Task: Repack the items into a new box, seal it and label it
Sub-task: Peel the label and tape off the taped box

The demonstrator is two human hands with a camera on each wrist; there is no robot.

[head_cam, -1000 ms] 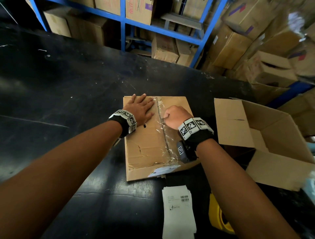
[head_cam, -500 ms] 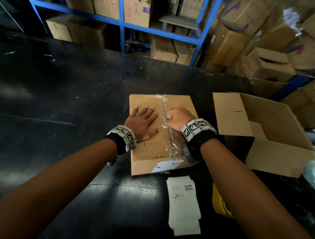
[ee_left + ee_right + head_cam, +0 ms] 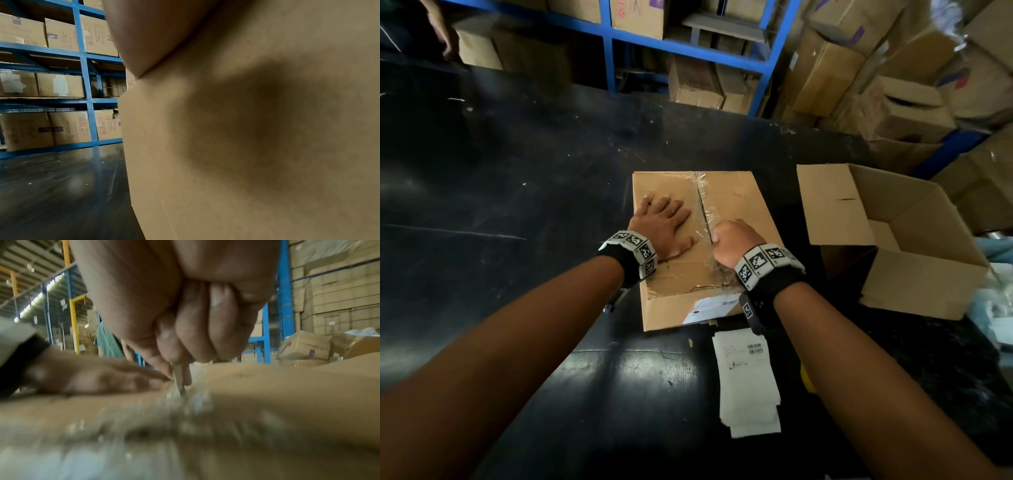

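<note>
Black table [image 3: 517, 205]: taped box [image 3: 736, 202], left hand [image 3: 661, 226] flat; right hand [image 3: 732, 243] grips blade [image 3: 178, 379].

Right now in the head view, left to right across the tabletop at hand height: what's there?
Black table → left hand pressed flat on the taped box → right hand gripping a blade at the tape seam → open empty box.
</note>
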